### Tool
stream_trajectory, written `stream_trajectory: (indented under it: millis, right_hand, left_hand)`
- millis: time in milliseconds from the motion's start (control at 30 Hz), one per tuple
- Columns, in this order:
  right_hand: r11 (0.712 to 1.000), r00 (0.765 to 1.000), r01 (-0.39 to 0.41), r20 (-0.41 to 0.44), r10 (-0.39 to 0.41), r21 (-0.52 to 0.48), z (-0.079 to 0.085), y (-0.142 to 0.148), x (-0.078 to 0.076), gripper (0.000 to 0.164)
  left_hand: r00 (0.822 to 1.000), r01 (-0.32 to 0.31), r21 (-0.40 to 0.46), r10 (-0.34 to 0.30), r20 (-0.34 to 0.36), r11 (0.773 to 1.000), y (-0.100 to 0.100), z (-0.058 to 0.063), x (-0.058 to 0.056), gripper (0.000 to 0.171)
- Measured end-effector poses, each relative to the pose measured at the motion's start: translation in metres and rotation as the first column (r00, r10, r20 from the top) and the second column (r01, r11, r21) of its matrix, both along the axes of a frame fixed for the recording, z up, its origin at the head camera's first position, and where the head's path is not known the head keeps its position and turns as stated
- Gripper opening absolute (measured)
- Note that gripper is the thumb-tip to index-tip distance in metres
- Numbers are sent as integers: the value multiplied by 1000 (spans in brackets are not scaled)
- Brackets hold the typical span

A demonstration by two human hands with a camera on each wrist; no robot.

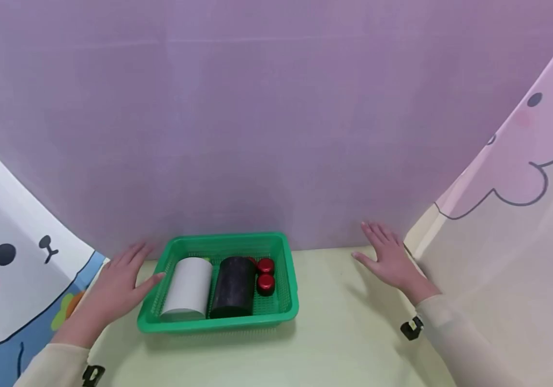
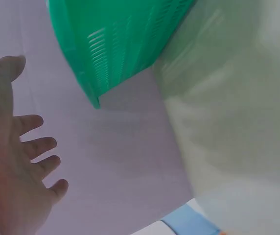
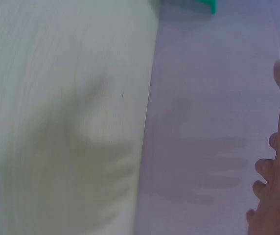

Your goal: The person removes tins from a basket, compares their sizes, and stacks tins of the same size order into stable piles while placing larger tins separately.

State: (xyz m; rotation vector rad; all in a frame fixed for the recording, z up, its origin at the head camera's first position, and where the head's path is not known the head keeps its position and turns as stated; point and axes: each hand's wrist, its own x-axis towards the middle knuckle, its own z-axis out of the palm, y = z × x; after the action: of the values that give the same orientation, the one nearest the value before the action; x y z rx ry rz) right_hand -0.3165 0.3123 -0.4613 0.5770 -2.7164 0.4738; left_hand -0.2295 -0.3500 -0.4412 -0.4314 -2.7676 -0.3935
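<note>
A green plastic basket [image 1: 276,318] stands on the table, left of centre in the head view. Inside it lie a white cylinder [image 1: 188,285] and a black cylinder [image 1: 234,285], side by side. Right of them are small items with shiny red tops [image 1: 265,282], partly hidden by the black cylinder. My left hand [image 1: 119,287] is spread beside the basket's left side, its thumb overlapping the rim in the head view; the left wrist view shows nothing in its fingers. My right hand [image 1: 389,260] hovers over the table well right of the basket, fingers extended, holding nothing.
A pale yellow table [image 1: 334,333] lies under the basket. A plain purple sheet [image 1: 276,134] rises behind it. Printed cartoon sheets flank the left [image 1: 24,231] and right [image 1: 513,242] sides, close to my hands.
</note>
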Motion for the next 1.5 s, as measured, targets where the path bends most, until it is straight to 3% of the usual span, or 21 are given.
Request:
stream_trajectory:
  millis: [100, 167, 267, 367, 500, 667, 833, 1067, 1233, 1500]
  right_hand:
    - [989, 998, -48, 43, 55, -143, -4, -6, 0, 86]
    - [969, 992, -66, 84, 89, -236, -6, -11, 2, 84]
    - [940, 981, -59, 157, 118, -337, -7, -20, 7, 81]
    - [913, 970, -50, 198, 141, -405, -5, -30, 12, 77]
    - [880, 957, -65, 221, 189, -471, -3, -44, 14, 73]
    - [869, 941, -82, 249, 228, -487, 2, -63, 16, 72]
    - [865, 928, -104, 264, 262, -491, 7, -83, 16, 76]
    - [860, 919, -156, 249, 307, -485, 8, -110, 15, 79]
    - [870, 914, -171, 255, 315, -462, 15, -132, 18, 82]
    - [873, 897, -233, 253, 363, -427, 25, -165, 16, 79]
  left_hand:
    - [998, 27, 124, -20, -51, 992, -1, -6, 5, 79]
    - [997, 63, 217, -51, -57, 974, -2, -11, 8, 73]
    - [994, 105, 340, -108, -13, 935, -2, -16, 14, 70]
    - [990, 95, 408, -128, 54, 908, -3, -21, 20, 73]
    - [986, 41, 422, -106, 132, 906, -6, -27, 27, 76]
    - [973, 14, 417, -108, 204, 909, -9, -31, 32, 81]
    - [967, 30, 407, -130, 221, 913, -11, -36, 34, 88]
    - [945, 44, 457, -185, 269, 889, -8, -41, 36, 103]
    - [939, 38, 438, -182, 293, 898, -6, -42, 38, 109]
    - [933, 49, 472, -209, 293, 880, -3, -48, 34, 115]
